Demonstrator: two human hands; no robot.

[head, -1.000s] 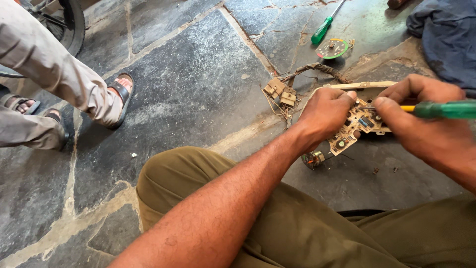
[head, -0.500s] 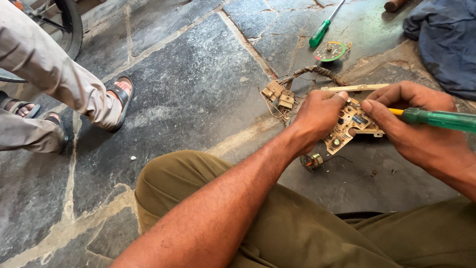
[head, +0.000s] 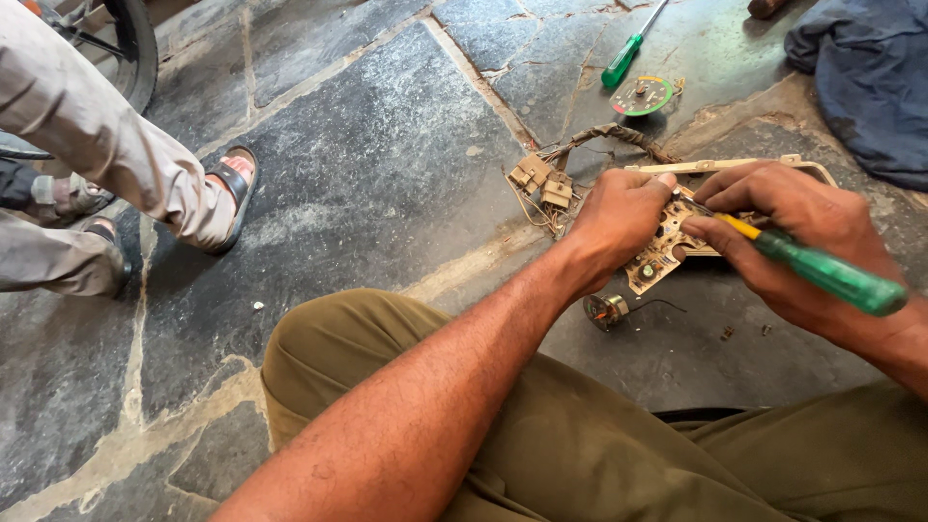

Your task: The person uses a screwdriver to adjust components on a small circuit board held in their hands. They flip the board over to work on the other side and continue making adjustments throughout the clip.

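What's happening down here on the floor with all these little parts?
A person sitting on the stone floor is working on a tan circuit board. The left hand steadies the board while the right hand presses a green-handled screwdriver to it. A bundle of wires with tan plugs lies beside the board, and a small round part sits just below it. A second green screwdriver and a round dial lie farther off. Someone else's sandalled foot is nearby.

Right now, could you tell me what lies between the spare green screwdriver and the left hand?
In the head view, a round dial part and a wire bundle.
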